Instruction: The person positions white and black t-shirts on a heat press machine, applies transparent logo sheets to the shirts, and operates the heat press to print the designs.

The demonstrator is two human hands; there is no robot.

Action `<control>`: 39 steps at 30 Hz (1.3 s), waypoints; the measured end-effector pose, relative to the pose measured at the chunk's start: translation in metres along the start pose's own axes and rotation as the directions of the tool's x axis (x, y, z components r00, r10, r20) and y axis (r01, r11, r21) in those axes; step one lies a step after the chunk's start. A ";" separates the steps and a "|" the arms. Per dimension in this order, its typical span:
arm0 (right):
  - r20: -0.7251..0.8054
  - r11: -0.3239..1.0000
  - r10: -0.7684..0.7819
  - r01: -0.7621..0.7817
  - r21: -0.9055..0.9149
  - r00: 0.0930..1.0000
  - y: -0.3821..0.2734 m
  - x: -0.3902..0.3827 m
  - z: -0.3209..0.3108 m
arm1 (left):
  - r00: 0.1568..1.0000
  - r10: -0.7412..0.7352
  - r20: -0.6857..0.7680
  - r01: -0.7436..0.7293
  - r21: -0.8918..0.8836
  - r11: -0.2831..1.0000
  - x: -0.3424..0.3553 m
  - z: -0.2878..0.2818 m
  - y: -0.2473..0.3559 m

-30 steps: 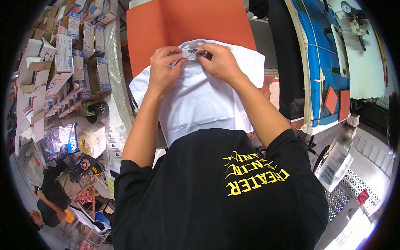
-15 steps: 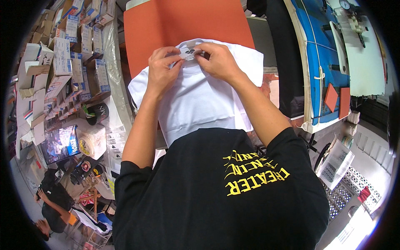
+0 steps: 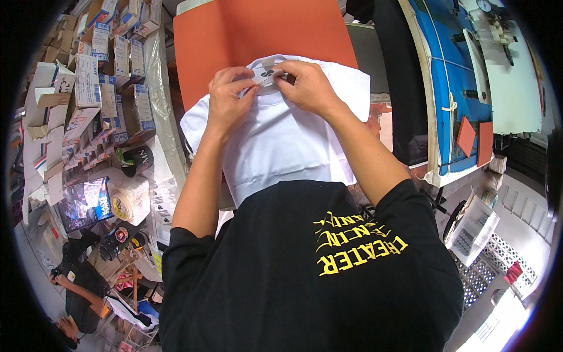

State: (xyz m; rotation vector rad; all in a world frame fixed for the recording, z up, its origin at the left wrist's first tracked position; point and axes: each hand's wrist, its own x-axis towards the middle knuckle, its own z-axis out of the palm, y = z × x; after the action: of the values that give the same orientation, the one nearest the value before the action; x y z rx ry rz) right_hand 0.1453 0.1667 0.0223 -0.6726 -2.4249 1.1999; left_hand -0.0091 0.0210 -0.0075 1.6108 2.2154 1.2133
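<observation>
A white T-shirt (image 3: 278, 141) lies spread over an orange pad (image 3: 264, 29), its collar toward the far side. At the collar is a small translucent sheet with a dark printed mark (image 3: 265, 77). My left hand (image 3: 230, 101) pinches the sheet's left edge between thumb and fingers. On the opposite edge, my right hand (image 3: 308, 88) pinches it the same way. Both hands rest low over the shirt's neck; whether the sheet touches the fabric all over, I cannot tell.
Many cardboard boxes (image 3: 88, 82) crowd the left. Below them are a tape roll (image 3: 121, 207) and printed sheets (image 3: 164, 202). A blue-topped table (image 3: 451, 64) with cord and orange pieces stands right, beside a pressure gauge (image 3: 484, 6). Another person (image 3: 82, 293) is at lower left.
My hands and the printed sheet stay almost exactly in place. At the lower left, the other person has shifted slightly.
</observation>
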 end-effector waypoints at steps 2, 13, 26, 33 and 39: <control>0.009 1.000 0.010 -0.010 0.006 1.000 0.000 0.000 0.000 | 1.000 0.000 0.008 0.000 -0.008 1.000 0.000 0.000 -0.001; -0.016 1.000 0.006 -0.006 0.026 1.000 0.001 0.002 0.001 | 1.000 -0.022 -0.009 0.021 -0.049 0.999 0.001 0.000 -0.001; -0.035 0.971 0.213 -0.208 0.121 0.976 -0.002 -0.001 0.004 | 0.994 -0.108 -0.003 0.107 -0.090 0.990 0.008 -0.007 -0.001; 0.068 0.911 0.404 -0.408 0.061 0.912 -0.011 0.001 -0.003 | 0.994 -0.106 0.015 0.107 -0.057 0.993 0.007 -0.005 -0.003; 0.092 0.903 0.427 -0.430 0.019 0.900 -0.012 0.007 -0.003 | 0.998 -0.049 -0.036 0.048 -0.040 0.998 0.002 -0.001 -0.004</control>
State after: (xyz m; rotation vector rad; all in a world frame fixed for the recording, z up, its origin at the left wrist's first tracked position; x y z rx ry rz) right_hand 0.1382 0.1658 0.0345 -1.2151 -2.3848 1.4607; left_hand -0.0134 0.0219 -0.0085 1.5231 2.2254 1.2753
